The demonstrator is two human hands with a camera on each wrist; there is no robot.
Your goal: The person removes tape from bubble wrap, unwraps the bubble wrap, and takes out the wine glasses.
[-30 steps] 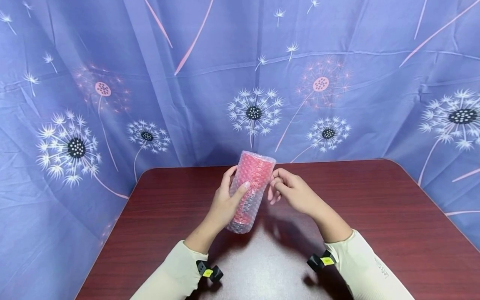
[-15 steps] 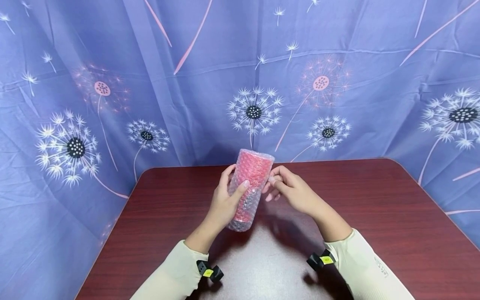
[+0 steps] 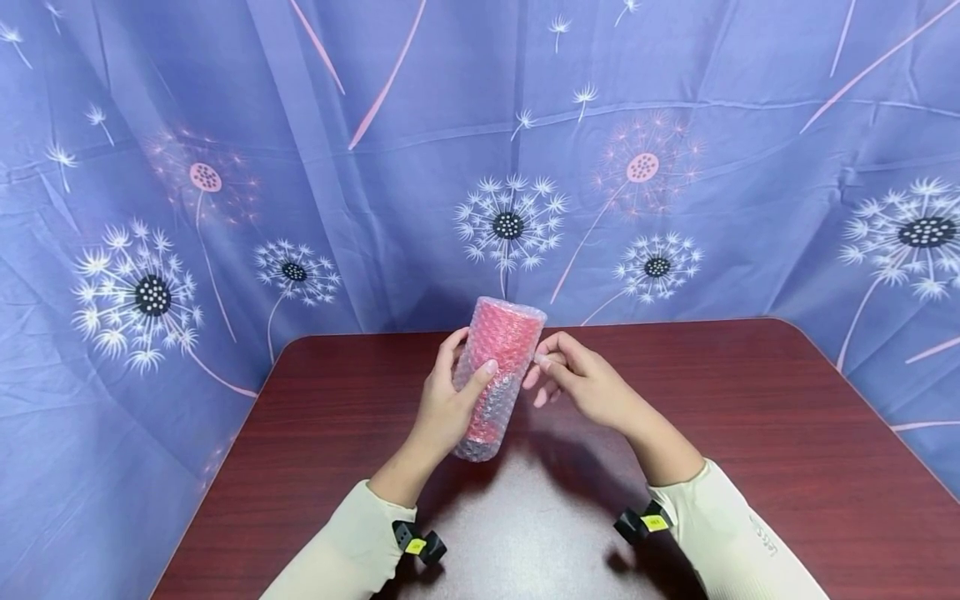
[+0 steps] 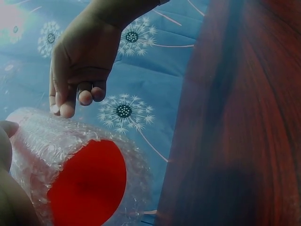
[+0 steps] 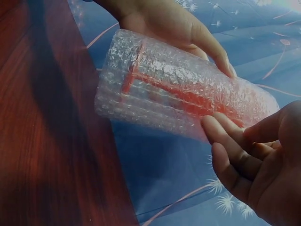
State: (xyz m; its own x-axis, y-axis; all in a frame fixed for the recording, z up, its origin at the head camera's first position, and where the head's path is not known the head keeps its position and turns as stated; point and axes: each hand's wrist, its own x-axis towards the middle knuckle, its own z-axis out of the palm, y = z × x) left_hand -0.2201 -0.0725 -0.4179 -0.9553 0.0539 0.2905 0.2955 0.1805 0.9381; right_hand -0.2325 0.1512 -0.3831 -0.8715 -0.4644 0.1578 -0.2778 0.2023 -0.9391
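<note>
A tall roll of bubble wrap (image 3: pixel 497 407) is held tilted above the table in the head view. A red thing (image 4: pixel 89 183) with a round end shows inside it; its kind is hidden by the wrap. My left hand (image 3: pixel 444 404) grips the roll from the left, thumb across the front. At the roll's right side, my right hand (image 3: pixel 592 385) has thumb and index finger together on the wrap, seeming to pinch its edge. In the right wrist view the other fingers of the right hand (image 5: pixel 263 165) are bent loosely beside the bubble wrap (image 5: pixel 155 101).
A dark red wooden table (image 3: pixel 337 433) lies beneath both hands. Behind it hangs a blue curtain (image 3: pixel 405 208) printed with dandelions. Black wrist devices (image 3: pixel 642 522) sit at both pale sleeves.
The wrapped roll has shifted slightly left and up, with the left hand around it. The right fingertips have moved a little left along with it.
</note>
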